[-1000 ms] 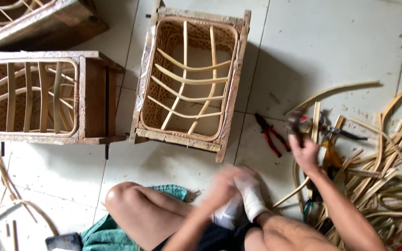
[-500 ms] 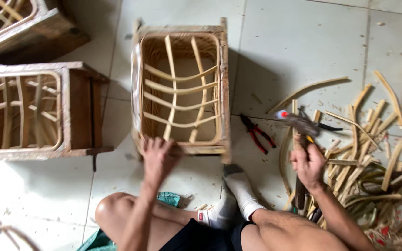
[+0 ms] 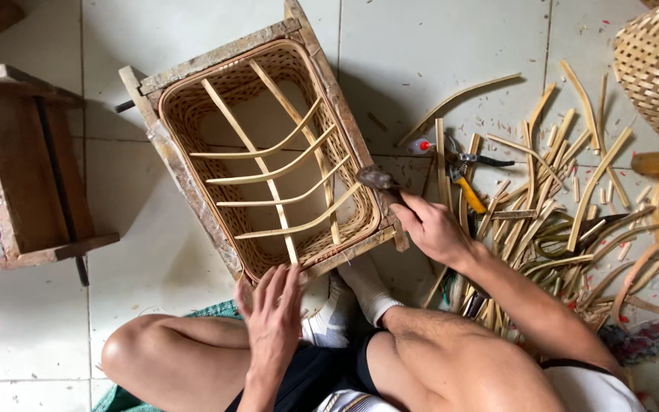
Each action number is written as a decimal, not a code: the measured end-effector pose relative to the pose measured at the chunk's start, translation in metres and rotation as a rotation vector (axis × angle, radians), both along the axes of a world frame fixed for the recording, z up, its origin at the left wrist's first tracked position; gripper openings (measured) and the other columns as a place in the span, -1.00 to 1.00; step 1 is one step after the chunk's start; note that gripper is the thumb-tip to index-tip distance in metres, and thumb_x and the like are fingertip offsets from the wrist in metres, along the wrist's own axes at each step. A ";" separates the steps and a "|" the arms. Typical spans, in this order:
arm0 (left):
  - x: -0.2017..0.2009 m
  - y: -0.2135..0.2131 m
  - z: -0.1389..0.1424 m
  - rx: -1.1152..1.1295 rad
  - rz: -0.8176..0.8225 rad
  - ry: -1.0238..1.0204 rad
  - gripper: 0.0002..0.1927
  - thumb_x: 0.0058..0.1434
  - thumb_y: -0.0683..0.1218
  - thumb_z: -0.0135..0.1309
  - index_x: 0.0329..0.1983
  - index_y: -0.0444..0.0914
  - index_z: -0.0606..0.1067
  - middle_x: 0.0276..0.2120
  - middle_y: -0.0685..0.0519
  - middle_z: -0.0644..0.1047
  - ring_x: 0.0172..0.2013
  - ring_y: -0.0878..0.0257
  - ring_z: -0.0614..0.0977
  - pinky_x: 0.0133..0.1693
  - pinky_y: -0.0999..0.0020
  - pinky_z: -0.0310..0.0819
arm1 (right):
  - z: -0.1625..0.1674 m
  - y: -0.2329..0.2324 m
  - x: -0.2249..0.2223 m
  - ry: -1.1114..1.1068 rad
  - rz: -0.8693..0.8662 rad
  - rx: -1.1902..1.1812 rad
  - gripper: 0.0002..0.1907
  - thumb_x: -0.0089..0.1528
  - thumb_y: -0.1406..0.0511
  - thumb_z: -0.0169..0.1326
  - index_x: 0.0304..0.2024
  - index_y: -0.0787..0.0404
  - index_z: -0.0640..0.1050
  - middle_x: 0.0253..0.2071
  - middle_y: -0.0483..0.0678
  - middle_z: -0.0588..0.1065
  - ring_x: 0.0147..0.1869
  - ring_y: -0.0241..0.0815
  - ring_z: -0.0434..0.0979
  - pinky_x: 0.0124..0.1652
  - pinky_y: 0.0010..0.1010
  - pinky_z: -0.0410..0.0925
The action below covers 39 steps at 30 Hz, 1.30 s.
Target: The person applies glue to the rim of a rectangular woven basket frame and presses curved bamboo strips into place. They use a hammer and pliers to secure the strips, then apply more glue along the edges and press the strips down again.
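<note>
Head view: the left hand point(image 3: 272, 313) lies flat, fingers spread, on the near rim of the square wooden-framed woven rattan basket point(image 3: 261, 149) on the tiled floor point(image 3: 436, 46). The right hand point(image 3: 432, 226), fingers clamped, holds a dark-headed hammer point(image 3: 381, 181) at the basket's right corner.

My right hand point(image 3: 432, 229) has left the tool pile and now holds a brush point(image 3: 381, 181) against the wooden-framed basket point(image 3: 261, 152), which has turned askew.
</note>
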<state>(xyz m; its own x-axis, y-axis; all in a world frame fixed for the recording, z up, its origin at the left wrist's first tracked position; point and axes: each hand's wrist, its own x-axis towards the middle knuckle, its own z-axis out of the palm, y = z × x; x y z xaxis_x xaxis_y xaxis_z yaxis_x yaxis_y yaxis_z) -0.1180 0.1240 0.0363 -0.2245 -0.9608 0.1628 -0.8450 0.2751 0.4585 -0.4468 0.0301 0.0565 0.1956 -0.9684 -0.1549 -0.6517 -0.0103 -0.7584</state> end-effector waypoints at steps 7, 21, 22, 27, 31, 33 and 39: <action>0.024 0.009 -0.022 -0.045 -0.116 -0.013 -0.31 0.07 -0.29 0.14 0.33 -0.11 0.44 0.17 0.00 0.49 0.23 0.11 0.47 0.39 -0.13 -0.07 | -0.012 0.060 -0.015 0.016 -0.006 0.063 -0.73 0.38 0.33 -0.03 0.07 0.33 0.54 -0.58 -0.01 0.54 -0.61 -0.22 0.54 -0.64 -0.36 0.38; 0.023 0.004 -0.028 -0.112 0.637 0.789 -0.61 0.50 -0.21 -0.11 0.36 -0.36 0.38 0.25 -0.12 0.47 0.28 0.09 0.48 0.36 0.19 0.28 | 0.023 0.027 0.050 -0.054 0.540 0.100 -0.43 0.28 0.34 0.12 0.34 0.31 0.35 -0.28 0.13 0.63 -0.52 -0.05 0.60 -0.48 -0.32 0.47; 0.025 -0.003 -0.033 -0.028 0.705 0.943 -0.59 0.52 -0.16 -0.14 0.38 -0.38 0.36 0.23 -0.10 0.48 0.25 0.13 0.49 0.32 0.23 0.31 | 0.025 0.024 0.054 -0.058 0.561 0.059 -0.42 0.27 0.35 0.11 0.35 0.31 0.36 -0.28 0.15 0.61 -0.50 -0.05 0.60 -0.47 -0.33 0.47; 0.023 -0.023 -0.053 0.212 0.799 1.250 -0.49 0.55 0.00 -0.24 0.39 -0.43 0.32 0.32 -0.12 0.43 0.28 0.18 0.45 0.30 0.30 0.26 | 0.022 0.010 0.080 -0.094 0.740 -0.043 -0.44 0.32 0.27 0.12 0.34 0.32 0.38 -0.34 0.11 0.60 -0.53 -0.06 0.56 -0.48 -0.28 0.43; 0.024 -0.023 -0.063 0.200 0.809 1.433 -0.42 0.54 0.09 -0.25 0.38 -0.44 0.32 0.33 -0.17 0.42 0.31 0.13 0.45 0.32 0.27 0.29 | 0.016 0.006 0.103 -0.027 0.761 -0.129 -0.44 0.32 0.24 0.14 0.32 0.33 0.38 -0.32 0.12 0.60 -0.48 -0.03 0.60 -0.45 -0.30 0.48; 0.026 -0.021 -0.065 0.229 0.857 1.565 -0.40 0.51 0.12 -0.23 0.36 -0.45 0.33 0.32 -0.20 0.42 0.30 0.10 0.46 0.31 0.24 0.32 | 0.017 0.007 0.112 -0.060 0.758 -0.174 -0.46 0.31 0.24 0.14 0.30 0.33 0.39 -0.23 0.14 0.62 -0.46 -0.03 0.62 -0.44 -0.33 0.50; 0.033 -0.026 -0.072 0.240 0.935 1.757 -0.37 0.48 0.16 -0.23 0.32 -0.46 0.36 0.30 -0.21 0.43 0.31 0.07 0.45 0.31 0.20 0.33 | 0.018 -0.003 0.145 -0.104 0.820 -0.178 -0.46 0.33 0.26 0.14 0.29 0.38 0.37 -0.24 0.17 0.62 -0.50 -0.05 0.60 -0.50 -0.35 0.47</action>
<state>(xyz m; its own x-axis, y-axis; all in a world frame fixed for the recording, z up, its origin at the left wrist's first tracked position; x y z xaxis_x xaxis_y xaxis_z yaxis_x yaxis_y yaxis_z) -0.0845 0.0984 -0.0361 0.4959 -0.6959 -0.5194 0.6634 -0.0823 0.7437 -0.3017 0.0266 0.0746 0.8521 -0.5216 0.0441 -0.3128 -0.5749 -0.7561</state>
